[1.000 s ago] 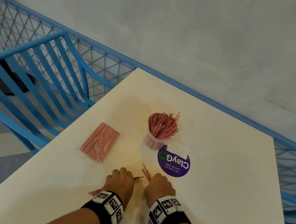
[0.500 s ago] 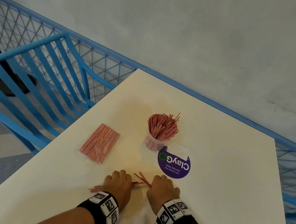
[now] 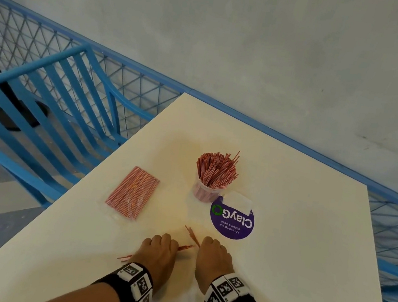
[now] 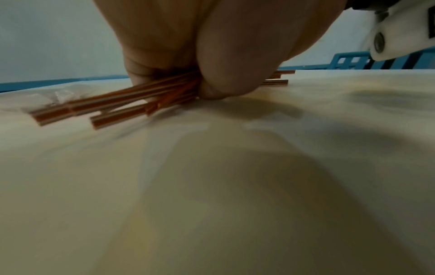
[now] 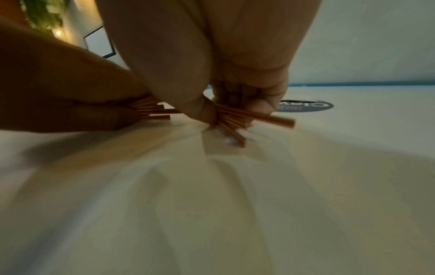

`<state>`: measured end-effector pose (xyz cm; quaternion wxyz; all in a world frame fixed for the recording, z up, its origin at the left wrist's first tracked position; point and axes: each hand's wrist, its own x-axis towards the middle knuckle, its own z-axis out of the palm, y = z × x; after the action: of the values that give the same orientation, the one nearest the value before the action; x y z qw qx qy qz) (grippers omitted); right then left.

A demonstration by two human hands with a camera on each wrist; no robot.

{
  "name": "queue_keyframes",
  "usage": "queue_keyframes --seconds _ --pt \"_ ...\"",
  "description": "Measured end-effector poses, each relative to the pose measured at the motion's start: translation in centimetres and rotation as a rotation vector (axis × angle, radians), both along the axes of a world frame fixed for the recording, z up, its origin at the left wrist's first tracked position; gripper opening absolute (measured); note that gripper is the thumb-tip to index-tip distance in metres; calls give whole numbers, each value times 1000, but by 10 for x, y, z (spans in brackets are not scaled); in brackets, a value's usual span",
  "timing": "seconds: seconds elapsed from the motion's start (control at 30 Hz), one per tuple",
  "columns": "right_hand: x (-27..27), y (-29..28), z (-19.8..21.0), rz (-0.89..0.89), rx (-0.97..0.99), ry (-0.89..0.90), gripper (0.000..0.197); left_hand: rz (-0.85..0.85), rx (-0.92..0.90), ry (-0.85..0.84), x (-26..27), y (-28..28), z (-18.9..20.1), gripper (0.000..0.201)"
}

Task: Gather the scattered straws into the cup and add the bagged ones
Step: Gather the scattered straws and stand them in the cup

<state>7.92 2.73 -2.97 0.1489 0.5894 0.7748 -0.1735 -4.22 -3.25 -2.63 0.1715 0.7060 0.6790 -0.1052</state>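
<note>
A clear cup [image 3: 203, 190] packed with red-striped straws [image 3: 216, 169] stands mid-table. The bagged straws [image 3: 132, 192] lie flat to its left. At the near edge my left hand [image 3: 159, 251] grips a bundle of loose straws [image 4: 122, 100] against the table, their ends sticking out both sides [image 3: 184, 247]. Beside it my right hand [image 3: 213, 255] pinches another small bundle [image 5: 247, 117], whose tips [image 3: 191, 235] point toward the cup. In the right wrist view the left hand [image 5: 70, 96] is seen holding its straws [image 5: 153, 111].
The cream table [image 3: 295, 243] carries a round purple ClayGo sticker [image 3: 231, 219] with a white paper [image 3: 236, 201] just right of the cup. A blue slatted chair [image 3: 39, 106] and blue mesh railing [image 3: 27, 47] stand left; the table edge [image 3: 103, 160] drops off there.
Both hands stay at the near edge gathering straws. The left-hand bundle has swung to lie more level, and the right-hand straws have shifted slightly between the two fists.
</note>
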Motion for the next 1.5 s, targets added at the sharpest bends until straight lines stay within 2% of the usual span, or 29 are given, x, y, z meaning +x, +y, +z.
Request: queue_keyframes --seconds 0.1,0.17,0.27,0.33,0.4,0.5,0.63,0.7,0.8,0.93,1.03,1.1,1.17,1.23,1.3,1.33,1.4,1.43,1.5 --pt "7 3 4 -36 -45 71 35 32 60 -35 -7 4 5 20" --pt "13 5 9 -76 -68 144 29 179 65 -113 -9 10 11 18" --pt "23 7 18 -186 -125 361 13 423 28 -372 -13 20 14 16" --pt "30 4 27 -292 -167 608 15 561 79 -568 -10 23 15 13" --pt "33 -2 42 -397 -222 821 16 653 137 -779 -3 25 23 20" --pt "31 -12 67 -416 -284 995 17 680 239 -1028 11 30 47 27" --pt "33 -23 88 -291 -152 970 19 611 288 -1189 21 38 72 35" --pt "37 -26 98 -271 -145 940 15 590 304 -1203 24 39 80 39" --pt "43 -29 110 -235 -207 880 8 572 321 -1221 31 40 89 31" --pt "48 -32 118 -248 -379 771 21 554 250 -1296 43 44 96 31" --pt "48 -30 119 -253 -491 657 24 519 278 -1271 45 44 111 34" --pt "55 -30 118 -258 -532 559 30 504 264 -1337 43 44 122 35" --pt "66 -26 118 -163 -432 427 33 505 222 -1444 40 44 132 32" --pt "74 -15 134 -49 -98 436 13 446 254 -1411 35 43 138 30" --pt "75 -6 169 -148 205 716 10 336 313 -1263 33 43 139 31" --pt "73 -2 188 -199 288 859 11 275 334 -1176 33 42 138 33" --pt "65 3 219 -171 336 1002 42 189 339 -1040 34 38 142 36" --pt "60 2 226 -105 317 994 54 173 327 -1006 37 36 146 36" --pt "45 -7 228 47 195 836 64 93 356 -1013 44 30 155 31"
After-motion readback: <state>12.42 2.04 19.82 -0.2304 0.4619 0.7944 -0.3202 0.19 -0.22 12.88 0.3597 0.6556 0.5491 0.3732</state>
